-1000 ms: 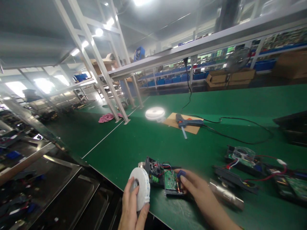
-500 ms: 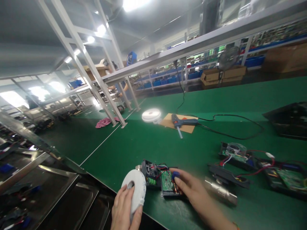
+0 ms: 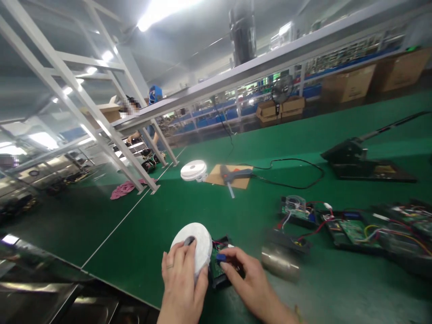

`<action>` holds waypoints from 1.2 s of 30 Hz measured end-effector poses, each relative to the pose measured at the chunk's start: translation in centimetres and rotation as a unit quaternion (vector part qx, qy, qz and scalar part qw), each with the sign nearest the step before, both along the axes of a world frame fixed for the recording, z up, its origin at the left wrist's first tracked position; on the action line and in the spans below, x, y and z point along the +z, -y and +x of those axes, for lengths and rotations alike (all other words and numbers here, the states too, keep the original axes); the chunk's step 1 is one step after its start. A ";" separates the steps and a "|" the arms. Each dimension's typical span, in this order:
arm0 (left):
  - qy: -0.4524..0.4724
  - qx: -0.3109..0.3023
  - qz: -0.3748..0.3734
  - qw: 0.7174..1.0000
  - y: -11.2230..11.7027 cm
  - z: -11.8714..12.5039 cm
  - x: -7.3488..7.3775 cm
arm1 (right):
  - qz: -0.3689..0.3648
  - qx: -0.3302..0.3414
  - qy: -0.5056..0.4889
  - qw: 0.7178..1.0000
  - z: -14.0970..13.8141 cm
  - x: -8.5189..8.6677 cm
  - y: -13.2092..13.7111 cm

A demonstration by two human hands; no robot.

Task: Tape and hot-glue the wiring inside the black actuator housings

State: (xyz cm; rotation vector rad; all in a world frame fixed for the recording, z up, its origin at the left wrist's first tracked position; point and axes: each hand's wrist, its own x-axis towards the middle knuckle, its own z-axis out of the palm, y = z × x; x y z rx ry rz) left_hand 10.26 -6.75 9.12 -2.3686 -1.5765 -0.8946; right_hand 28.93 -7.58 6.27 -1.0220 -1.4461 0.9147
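Left hand (image 3: 182, 279) holds white roll (image 3: 202, 243) by rim and hub; right hand (image 3: 248, 279) has blue part (image 3: 220, 257) pinched between thumb and forefinger. Open black housing (image 3: 221, 284) with green circuit board (image 3: 216, 269) lies between them, under the blue part, right hand nearer. Roll hides its left side, can't tell long axis

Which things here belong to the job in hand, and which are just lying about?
Seems in use:
white roll, in the left fingers;
blue part, in the right fingers;
open circuit-board unit.

Seems just lying about:
glue gun;
second white roll;
pink cloth;
cardboard boxes behind.
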 end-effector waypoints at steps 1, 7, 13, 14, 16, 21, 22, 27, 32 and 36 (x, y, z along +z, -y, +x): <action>-0.002 -0.004 -0.003 1.000 -0.1 0.2 -0.2 | 0.011 -0.007 0.009 1.000 0.0 0.0 0.0; -0.035 -0.017 -0.052 0.998 -0.6 -0.2 -0.6 | 0.052 -0.015 0.036 0.998 -0.1 0.0 -0.1; -0.068 -0.025 -0.052 0.996 -0.9 -0.7 -0.7 | 0.112 -0.034 0.063 0.991 -0.2 0.1 0.2; -0.072 -0.025 -0.050 0.996 -0.9 -0.7 -0.8 | 0.120 -0.037 0.068 0.990 -0.2 0.1 0.2; -0.075 -0.025 -0.050 0.996 -1.0 -0.6 -0.8 | 0.131 -0.045 0.075 0.987 -0.2 0.1 0.3; -0.067 -0.032 -0.065 0.995 -0.9 -0.6 -0.8 | 0.142 -0.061 0.087 0.984 -0.3 -0.1 0.1; -0.064 -0.032 -0.064 0.995 -0.9 -0.5 -0.8 | 0.147 -0.062 0.088 0.983 -0.3 -0.1 0.0; -0.039 -0.015 -0.030 0.999 -0.6 0.8 -1.1 | 0.212 -0.085 0.104 0.968 -0.5 -0.1 -0.2; -0.017 0.010 0.025 1.000 -0.8 1.9 -1.5 | 0.286 -0.152 0.130 0.937 -1.3 0.1 -0.1; 0.008 0.028 0.051 0.998 -0.4 3.4 -2.0 | 0.166 -0.180 0.042 0.969 -2.0 -0.6 -0.2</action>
